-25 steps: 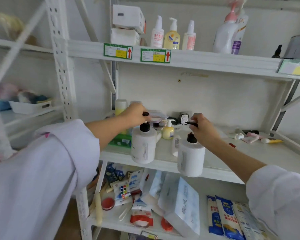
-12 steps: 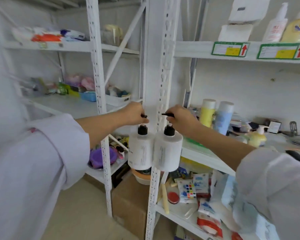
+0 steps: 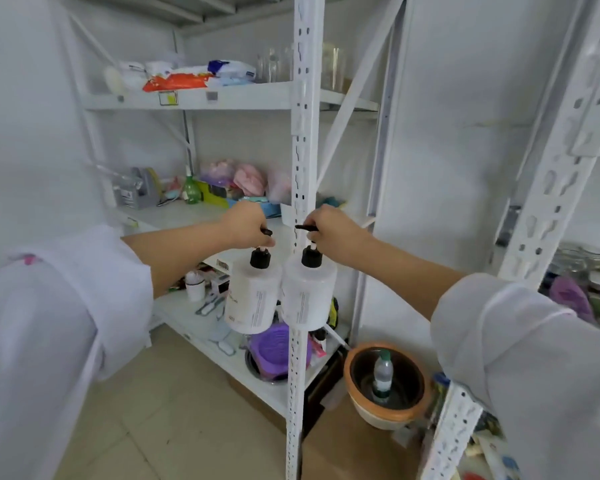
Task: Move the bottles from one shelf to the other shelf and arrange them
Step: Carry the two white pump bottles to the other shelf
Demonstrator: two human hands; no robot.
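Two white pump bottles with black pump heads hang in the air side by side in front of a white shelf post (image 3: 300, 140). My left hand (image 3: 246, 225) grips the pump head of the left bottle (image 3: 252, 299). My right hand (image 3: 333, 230) grips the pump head of the right bottle (image 3: 307, 297). The bottles touch or nearly touch each other. Behind them stands the left shelf unit, with its middle shelf (image 3: 174, 216) at hand height. Only the post (image 3: 548, 216) of the right shelf unit shows.
The middle shelf holds a green bottle (image 3: 191, 190), a grey box and pink bags at the back. The lower shelf (image 3: 201, 327) carries a purple bowl (image 3: 274, 348), a cup and small tools. An orange pot (image 3: 387, 384) with a small bottle stands on a cardboard box (image 3: 354, 448) on the floor.
The view has swung left from the right shelf unit to the left one. Both hands have carried the two pump bottles along, still hanging by their pump heads.
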